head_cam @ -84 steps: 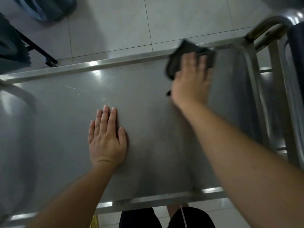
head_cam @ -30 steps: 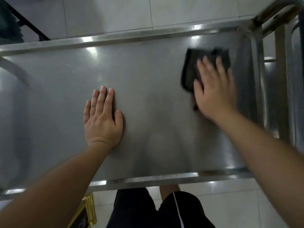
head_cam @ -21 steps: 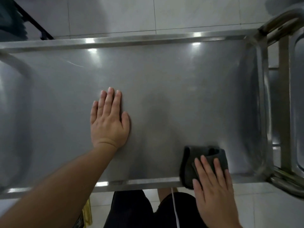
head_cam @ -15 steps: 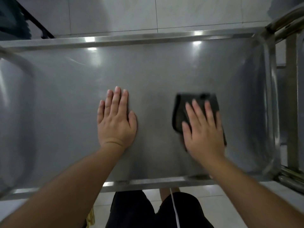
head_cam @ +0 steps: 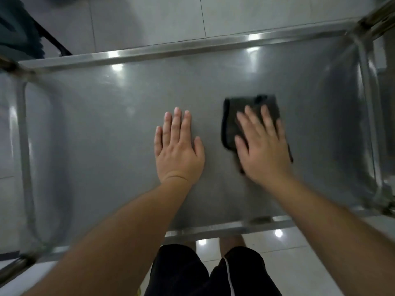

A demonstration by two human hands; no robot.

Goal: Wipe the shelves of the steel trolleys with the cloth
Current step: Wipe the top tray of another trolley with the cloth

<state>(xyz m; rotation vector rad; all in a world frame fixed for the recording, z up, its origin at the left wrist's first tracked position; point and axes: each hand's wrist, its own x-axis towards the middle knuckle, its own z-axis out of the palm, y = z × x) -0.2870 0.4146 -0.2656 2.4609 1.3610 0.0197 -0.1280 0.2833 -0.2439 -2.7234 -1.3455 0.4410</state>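
Note:
The top shelf of a steel trolley (head_cam: pixel 102 116) fills the view, with a raised rim all round. A dark folded cloth (head_cam: pixel 235 116) lies flat on the shelf right of centre. My right hand (head_cam: pixel 264 146) presses down on the cloth with fingers spread, covering its near half. My left hand (head_cam: pixel 178 150) rests flat on the bare steel just left of the cloth, palm down, fingers together, holding nothing.
Tubular steel handles curve over the shelf at the left end (head_cam: pixel 25 146) and the right end (head_cam: pixel 367 107). Light floor tiles (head_cam: pixel 149 20) lie beyond the far rim. A dark frame (head_cam: pixel 53 42) stands at the top left. My legs in dark shorts (head_cam: pixel 192 272) are below the near rim.
My right hand slid the cloth from the far right of the shelf back to the near rim, then forward to right of centre. My left hand stayed flat on the shelf.

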